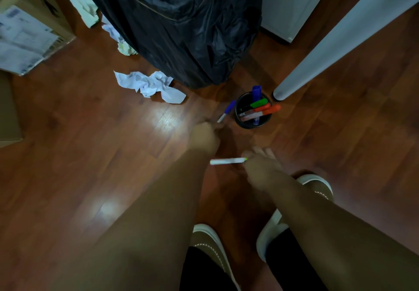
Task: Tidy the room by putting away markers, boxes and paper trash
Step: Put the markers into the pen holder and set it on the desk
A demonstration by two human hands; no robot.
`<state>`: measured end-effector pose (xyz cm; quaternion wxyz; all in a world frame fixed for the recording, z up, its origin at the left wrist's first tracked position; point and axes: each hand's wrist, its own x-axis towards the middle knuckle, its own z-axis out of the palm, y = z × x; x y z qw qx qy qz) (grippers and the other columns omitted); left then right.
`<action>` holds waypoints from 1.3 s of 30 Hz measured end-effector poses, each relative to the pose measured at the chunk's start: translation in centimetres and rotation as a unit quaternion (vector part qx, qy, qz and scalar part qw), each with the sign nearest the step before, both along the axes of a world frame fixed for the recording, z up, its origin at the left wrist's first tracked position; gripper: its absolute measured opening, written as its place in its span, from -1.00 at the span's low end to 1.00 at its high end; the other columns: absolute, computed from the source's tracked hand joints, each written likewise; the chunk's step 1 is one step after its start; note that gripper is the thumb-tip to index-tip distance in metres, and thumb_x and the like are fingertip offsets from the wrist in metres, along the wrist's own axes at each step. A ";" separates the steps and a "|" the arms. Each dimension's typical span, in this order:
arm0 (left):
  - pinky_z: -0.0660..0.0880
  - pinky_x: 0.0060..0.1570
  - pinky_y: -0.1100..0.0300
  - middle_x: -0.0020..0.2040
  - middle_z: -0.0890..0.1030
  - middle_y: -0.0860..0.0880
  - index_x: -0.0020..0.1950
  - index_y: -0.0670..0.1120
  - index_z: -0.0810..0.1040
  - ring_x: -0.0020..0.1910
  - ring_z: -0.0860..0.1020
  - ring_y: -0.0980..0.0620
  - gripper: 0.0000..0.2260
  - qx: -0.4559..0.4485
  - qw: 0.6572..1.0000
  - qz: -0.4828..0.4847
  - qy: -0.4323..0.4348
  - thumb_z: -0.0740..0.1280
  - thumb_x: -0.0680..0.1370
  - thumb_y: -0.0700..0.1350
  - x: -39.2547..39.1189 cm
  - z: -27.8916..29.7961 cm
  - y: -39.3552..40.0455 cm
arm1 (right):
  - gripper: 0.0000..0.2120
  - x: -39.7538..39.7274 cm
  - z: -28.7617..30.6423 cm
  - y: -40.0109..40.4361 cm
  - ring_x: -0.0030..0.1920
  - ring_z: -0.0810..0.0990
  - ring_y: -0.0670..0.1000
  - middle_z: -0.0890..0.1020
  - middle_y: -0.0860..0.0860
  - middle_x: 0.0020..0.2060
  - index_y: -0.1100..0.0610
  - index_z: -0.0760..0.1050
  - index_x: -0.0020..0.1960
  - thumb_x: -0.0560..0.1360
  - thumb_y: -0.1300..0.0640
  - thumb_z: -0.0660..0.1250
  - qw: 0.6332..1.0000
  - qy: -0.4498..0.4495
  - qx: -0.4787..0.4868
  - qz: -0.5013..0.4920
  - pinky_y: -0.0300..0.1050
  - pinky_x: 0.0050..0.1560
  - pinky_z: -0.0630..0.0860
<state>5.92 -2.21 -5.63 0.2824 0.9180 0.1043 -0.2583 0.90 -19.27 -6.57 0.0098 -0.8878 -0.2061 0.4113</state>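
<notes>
You are reaching both arms down toward the wooden floor (pixel 90 154). Your left hand (pixel 205 137) is curling into a loose fist next to a blue marker (pixel 226 111); the hand is blurred, and I cannot tell whether its fingers are touching the marker or only hovering beside its near end. The blue marker is lying on the floor, just left of a black pen cup (pixel 252 118). Your right hand (pixel 260 166) is pinching one end of a white marker (pixel 227 161) that has a yellow-green tip, and the marker is sticking out sideways toward your left arm, between the two hands.

The pen cup is standing upright on the floor and is holding a green marker (pixel 258 104), two orange markers (pixel 265 110) and a blue one (pixel 257 91) leaning against its far rim. Just right of the cup a white desk leg (pixel 340 36) is meeting the floor. Behind the cup a bin lined with a black trash bag (pixel 181 29) is standing, with crumpled white paper (pixel 152 84) lying on the floor at its left side and more paper scraps (pixel 113 32) farther back. A cardboard box (pixel 29 22) is sitting at the far left. Your shoes (pixel 315 184) are showing under your arms.
</notes>
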 end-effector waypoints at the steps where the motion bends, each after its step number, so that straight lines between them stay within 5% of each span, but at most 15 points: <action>1: 0.46 -0.05 0.31 0.18 0.58 -0.10 0.22 -0.01 0.65 0.01 0.58 -0.03 -0.69 -0.031 0.997 0.069 -0.004 0.23 0.59 -0.25 -0.7 0.2 0.2 | -0.63 0.1 0.0 -0.2 0.32 0.32 0.13 0.44 0.05 0.26 0.13 0.41 0.37 0.56 0.19 0.20 1.000 -0.012 -0.013 0.018 0.01 0.32 0.24; 4: 0.47 -0.32 0.38 0.01 0.63 -0.08 0.07 -0.03 0.57 -0.18 0.59 0.06 -0.80 -0.194 0.930 0.311 0.033 0.32 0.56 -0.31 -2.0 1.9 0.2 | -0.61 -0.5 -0.2 -1.1 0.21 0.44 0.13 0.48 0.11 0.17 0.11 0.37 0.40 0.58 0.24 0.17 0.999 0.027 -0.021 -0.012 0.02 0.21 0.42; 7: 0.58 0.00 0.13 0.00 0.59 -0.14 0.13 0.01 0.40 0.04 0.64 -0.10 -0.63 -0.337 0.855 0.388 0.070 0.37 0.50 -0.38 -2.6 3.1 -0.7 | -0.60 -1.9 -0.4 -1.4 0.15 0.52 0.19 0.48 0.16 0.19 0.11 0.28 0.38 0.56 0.21 0.21 0.993 0.037 0.003 -0.110 0.08 0.14 0.51; 10: 0.56 0.16 0.02 -0.04 0.58 -0.08 0.03 0.01 0.53 0.07 0.61 -0.09 -0.73 -0.367 0.861 0.348 0.054 0.38 0.51 -0.35 -2.2 4.5 -1.8 | -0.64 -3.2 -0.4 -1.6 0.03 0.59 0.16 0.56 0.16 0.09 0.16 0.33 0.28 0.51 0.19 0.32 0.963 0.058 0.058 -0.257 0.00 0.01 0.53; 14: 0.58 0.00 0.25 -0.05 0.60 -0.05 0.04 -0.12 0.56 -0.05 0.59 0.07 -0.82 -0.397 0.857 0.329 0.000 0.36 0.53 -0.36 -0.1 6.2 -3.3 | -0.89 -3.4 1.3 -2.6 -0.21 0.58 0.00 0.58 -0.01 -0.23 0.13 0.58 -0.01 0.51 0.13 0.34 0.914 0.040 0.129 -0.383 -0.23 -0.27 0.35; 18: 0.55 0.00 0.27 -0.03 0.58 -0.10 0.04 -0.14 0.56 -0.03 0.59 0.02 -0.77 -0.400 0.871 0.284 -0.019 0.34 0.50 -0.43 1.7 6.9 -4.9 | -0.81 -3.2 3.8 -4.2 -0.24 0.58 -0.11 0.66 -0.04 -0.22 0.00 0.63 0.11 0.54 0.03 0.34 0.837 0.033 0.206 -0.506 -0.29 -0.30 0.41; 23: 0.54 -0.15 0.43 0.21 0.58 -0.20 0.15 -0.21 0.55 0.11 0.57 0.00 -0.73 -0.379 0.881 0.282 -0.006 0.33 0.50 -0.45 2.7 7.0 -6.0 | -0.80 -2.0 5.6 -5.6 -0.41 0.50 -0.12 0.54 -0.08 -0.42 -0.04 0.62 0.08 0.58 -0.05 0.26 0.791 -0.051 0.242 -0.560 -0.20 -0.35 0.41; 27: 0.50 0.06 0.33 0.28 0.53 -0.08 0.26 -0.13 0.50 0.30 0.48 0.01 -0.63 -0.377 0.873 0.308 -0.008 0.35 0.50 -0.41 2.9 7.1 -5.1 | -0.73 0.0 6.4 -5.1 -0.43 0.50 -0.13 0.55 -0.10 -0.42 0.00 0.61 0.20 0.56 -0.05 0.30 0.760 -0.124 0.258 -0.584 -0.25 -0.37 0.40; 30: 0.42 0.00 0.36 0.26 0.50 -0.02 0.37 -0.13 0.46 0.30 0.46 0.03 -0.67 -0.371 0.863 0.343 0.019 0.28 0.59 -0.26 3.1 7.4 -4.3 | -0.72 1.6 6.8 -3.6 -0.39 0.51 -0.14 0.61 -0.10 -0.32 0.02 0.60 0.21 0.53 0.00 0.35 0.732 -0.135 0.285 -0.604 -0.23 -0.32 0.43; 32: 0.39 0.00 0.35 0.35 0.46 -0.01 0.44 -0.11 0.41 0.34 0.42 0.05 -0.66 -0.365 0.864 0.343 0.058 0.20 0.66 -0.13 3.3 8.4 -4.4 | -0.64 2.7 7.1 -2.5 -0.30 0.56 -0.16 0.63 -0.10 -0.26 0.01 0.53 0.29 0.50 0.05 0.40 0.683 -0.120 0.330 -0.640 -0.30 -0.24 0.46; 35: 0.41 -0.37 0.49 0.44 0.40 -0.06 0.49 -0.21 0.31 0.28 0.41 0.05 -0.60 -0.388 0.857 0.318 0.117 0.01 0.71 -0.06 3.4 10.2 -5.2 | -0.38 3.8 7.1 -1.5 -0.15 0.61 -0.14 0.63 -0.02 -0.16 -0.03 0.28 0.45 0.46 0.12 0.44 0.628 -0.107 0.377 -0.673 -0.36 -0.12 0.44; 39: 0.41 -0.57 0.45 0.38 0.46 -0.09 0.47 -0.23 0.33 0.35 0.44 -0.10 -0.55 -0.411 0.835 0.334 0.150 0.02 0.71 0.03 3.6 10.4 -5.8 | -0.47 4.7 4.8 -1.8 -0.06 0.55 -0.03 0.56 0.01 0.02 0.03 0.26 0.45 0.52 0.19 0.30 0.599 -0.014 0.330 -0.730 -0.25 -0.13 0.43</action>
